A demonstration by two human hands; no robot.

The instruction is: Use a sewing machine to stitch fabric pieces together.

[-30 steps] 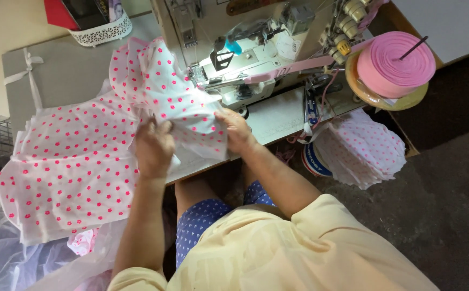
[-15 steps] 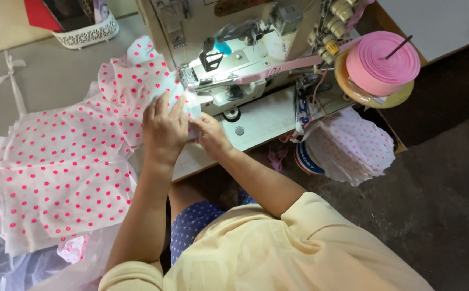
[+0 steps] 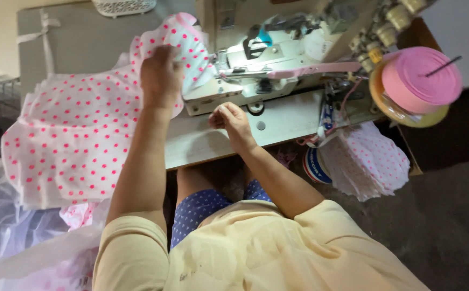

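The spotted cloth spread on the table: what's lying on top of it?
The left hand presses the spotted cloth up near the sewing machine. Nothing else shows on top. The grey table underneath is mostly covered.

The fabric (image 3: pixel 78 140) under the left hand (image 3: pixel 161 75) is thin, matt woven cloth, white with pink dots, softly creased. The sewing machine (image 3: pixel 277 70) has a smooth, pale painted metal body with a slight sheen under its lamp. The table (image 3: pixel 294 118) looks like a smooth, matt laminate top. The tape roll (image 3: pixel 420 75) is matt pink cloth band. The bag (image 3: pixel 8 231) at the lower left is glossy, crinkled clear plastic.
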